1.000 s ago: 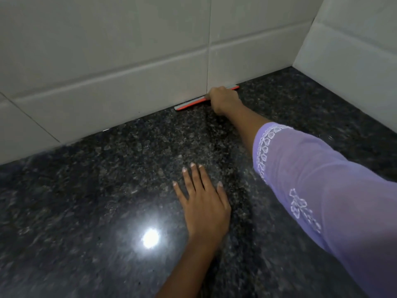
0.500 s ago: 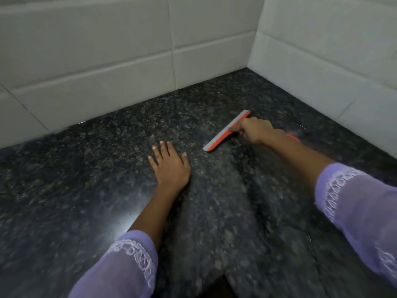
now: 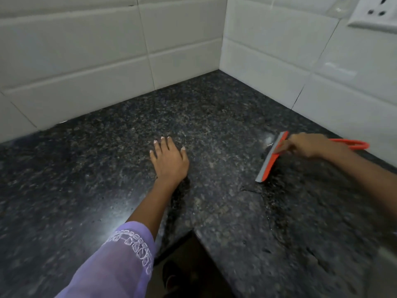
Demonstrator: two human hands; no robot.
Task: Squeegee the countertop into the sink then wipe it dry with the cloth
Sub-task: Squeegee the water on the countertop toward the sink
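An orange squeegee (image 3: 271, 158) with a grey blade stands on the dark speckled granite countertop (image 3: 107, 168) at the right. My right hand (image 3: 307, 146) grips its orange handle, whose loop end sticks out behind the hand toward the right wall. A wet streak trails from the blade toward the near edge. My left hand (image 3: 168, 160) lies flat on the counter in the middle, fingers spread, holding nothing. Neither the sink nor the cloth is in view.
White tiled walls (image 3: 86, 61) meet in a corner at the back. A white wall socket (image 3: 378, 14) sits at the top right. The L-shaped counter's inner edge (image 3: 193, 233) drops to a dark floor gap at the bottom middle.
My right hand has dragged the squeegee from the back wall toward the right and nearer to me. My left hand stays flat on the counter. The view has shifted right.
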